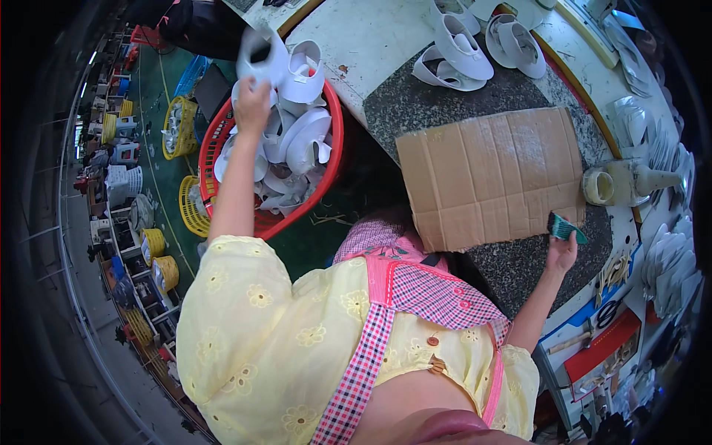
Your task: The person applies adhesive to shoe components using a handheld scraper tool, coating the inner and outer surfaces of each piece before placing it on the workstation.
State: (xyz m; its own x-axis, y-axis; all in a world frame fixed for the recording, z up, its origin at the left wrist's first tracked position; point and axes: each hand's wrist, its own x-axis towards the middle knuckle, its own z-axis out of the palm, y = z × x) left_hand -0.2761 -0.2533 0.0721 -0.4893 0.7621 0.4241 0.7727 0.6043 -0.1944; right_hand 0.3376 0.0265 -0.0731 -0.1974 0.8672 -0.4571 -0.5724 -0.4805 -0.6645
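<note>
My left hand (252, 104) is reached out over a red basket (335, 148) and grips a white shoe upper (261, 58), blurred by motion. More white curved uppers (305, 141) fill the basket in a loose heap. Closed around a small green brush (569, 229) with dark bristles, my right hand (561, 254) is at the near right corner of a brown cardboard sheet (493, 178). That sheet lies on a dark speckled board (504, 274) on the table. Beyond the sheet stand several folded white uppers (460, 55).
A cloudy jar (599, 187) lies or leans right of the cardboard, beside a pale bottle (653, 179). Thin white pieces (667, 259) are stacked at the far right. Scissors (607, 314) and a hammer (571, 341) rest lower right. Yellow baskets (180, 130) stand on the green floor at left.
</note>
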